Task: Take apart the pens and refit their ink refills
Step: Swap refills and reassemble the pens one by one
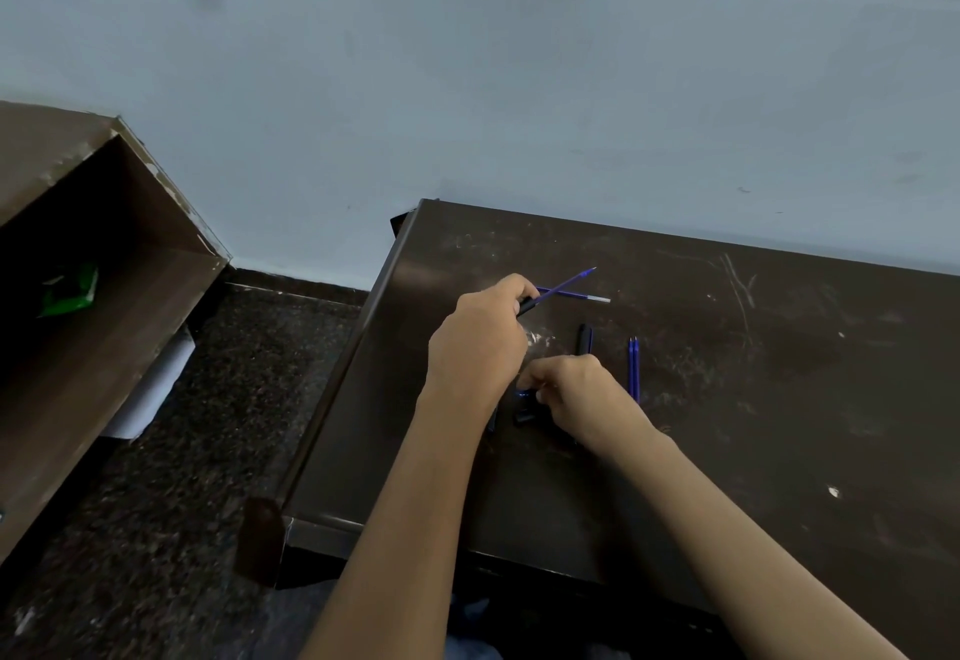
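Observation:
My left hand is closed around a black pen barrel with a blue ink refill sticking out of it, pointing up to the right. Behind it a second refill with a silver tip lies flat on the dark table. My right hand is down on the table with its fingers pinched on small black pen parts; which part it grips is hidden. A black pen cap lies just beyond that hand. Two blue refills lie side by side to its right.
The table's left edge drops to a speckled dark floor. An open brown cabinet stands at the left with a green packet inside. A pale blue wall rises behind the table.

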Demonstrator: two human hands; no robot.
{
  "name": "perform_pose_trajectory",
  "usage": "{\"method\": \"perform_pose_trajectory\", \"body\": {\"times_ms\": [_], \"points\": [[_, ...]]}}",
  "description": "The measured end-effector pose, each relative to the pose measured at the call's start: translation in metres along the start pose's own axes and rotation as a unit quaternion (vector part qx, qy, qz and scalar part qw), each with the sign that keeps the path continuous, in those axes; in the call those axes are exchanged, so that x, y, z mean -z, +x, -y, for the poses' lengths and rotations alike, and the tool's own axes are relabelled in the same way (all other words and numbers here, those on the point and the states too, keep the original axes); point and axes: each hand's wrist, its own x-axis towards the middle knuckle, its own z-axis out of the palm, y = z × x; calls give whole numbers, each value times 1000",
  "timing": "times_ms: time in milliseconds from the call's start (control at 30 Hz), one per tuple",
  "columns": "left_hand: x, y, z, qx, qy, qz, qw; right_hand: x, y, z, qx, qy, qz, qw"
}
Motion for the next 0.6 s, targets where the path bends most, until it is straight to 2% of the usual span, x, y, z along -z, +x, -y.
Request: {"method": "perform_pose_trajectory", "body": {"times_ms": [233, 333, 367, 400, 467, 533, 600], "points": [[1, -1, -2, 1, -4, 6, 1000, -8, 0, -3, -35, 53, 4, 998], [2, -1, -3, 2, -7, 8, 1000, 7, -1, -1, -76, 178, -62, 979], [2, -1, -3, 3, -9, 12, 1000, 15, -3, 2, -97, 256, -88, 958], [2, 0, -3, 3, -10, 16, 1000, 23, -4, 4, -114, 356, -102, 922], [2, 0, -3, 5, -13, 30, 999, 34, -6, 10, -123, 556, -95, 817], [2, -1, -3, 7, -15, 42, 999, 40, -7, 14, -126, 665, -79, 732], [1, -2, -3, 13, -16, 61, 998, 42, -8, 16, -139, 711, -81, 685]]}}
